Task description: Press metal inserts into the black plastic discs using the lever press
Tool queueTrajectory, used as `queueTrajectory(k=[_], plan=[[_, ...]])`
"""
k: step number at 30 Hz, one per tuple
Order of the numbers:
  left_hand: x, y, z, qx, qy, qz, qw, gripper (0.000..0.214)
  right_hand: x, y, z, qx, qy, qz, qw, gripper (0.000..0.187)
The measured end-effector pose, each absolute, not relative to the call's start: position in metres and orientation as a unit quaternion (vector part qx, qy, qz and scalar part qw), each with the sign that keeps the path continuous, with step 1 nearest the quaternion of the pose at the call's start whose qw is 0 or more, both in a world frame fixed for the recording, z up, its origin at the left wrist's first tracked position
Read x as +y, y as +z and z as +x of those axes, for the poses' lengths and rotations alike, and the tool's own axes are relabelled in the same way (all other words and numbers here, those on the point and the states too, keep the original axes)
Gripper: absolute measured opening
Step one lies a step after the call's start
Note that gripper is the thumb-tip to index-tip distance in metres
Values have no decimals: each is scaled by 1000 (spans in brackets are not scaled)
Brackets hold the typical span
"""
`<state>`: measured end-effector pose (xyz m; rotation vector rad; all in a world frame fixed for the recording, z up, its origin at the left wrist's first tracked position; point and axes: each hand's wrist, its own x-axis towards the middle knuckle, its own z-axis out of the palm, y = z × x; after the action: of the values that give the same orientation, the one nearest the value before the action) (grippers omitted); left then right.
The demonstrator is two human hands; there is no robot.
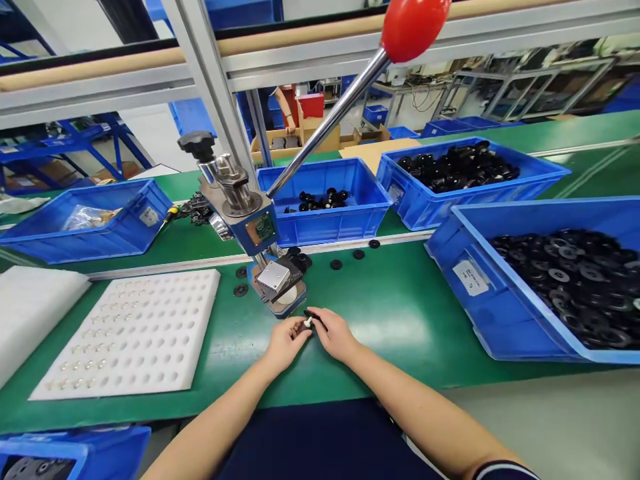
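My left hand [284,345] is closed, its thumb and fingers pinched around a small white stemmed part [308,323]. Close against it, my right hand [336,333] is closed on a small black part [311,313], which its fingers mostly cover. Whether the two parts touch is too small to tell. Just beyond my hands stands a hand lever press [255,230] with a long metal lever and a red knob [415,27]. Black discs [241,290] lie on the green table around its base.
To the left, a white foam tray [165,333] holds several small clear-looking pieces in its holes. A blue bin [470,293] of black discs stands at right, with another blue bin [430,193] of black parts behind. A smaller-filled blue bin [330,227] sits behind the press.
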<state>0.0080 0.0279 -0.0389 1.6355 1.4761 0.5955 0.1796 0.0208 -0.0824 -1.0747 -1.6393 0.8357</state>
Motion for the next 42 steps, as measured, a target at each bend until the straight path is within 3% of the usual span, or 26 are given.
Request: queueTrajectory(k=[15,25,31,36,42], plan=[[19,-35,7,577,286,639,421,19,-11,-59,179,-734,325,-401,442,61],[26,-22,15,599,331,547,482,21,100,-71,230,-724,150,-612,281,46],[17,-26,18,590,338,498,538,33,63,-76,221,-750,150,-574,294,36],[3,-20,10,583,316,497,560,23,1,-73,216,-756,163,-556,304,31],[-4,-14,5,586,284,544,529,22,-8,-73,215,-732,192,-553,349,29]])
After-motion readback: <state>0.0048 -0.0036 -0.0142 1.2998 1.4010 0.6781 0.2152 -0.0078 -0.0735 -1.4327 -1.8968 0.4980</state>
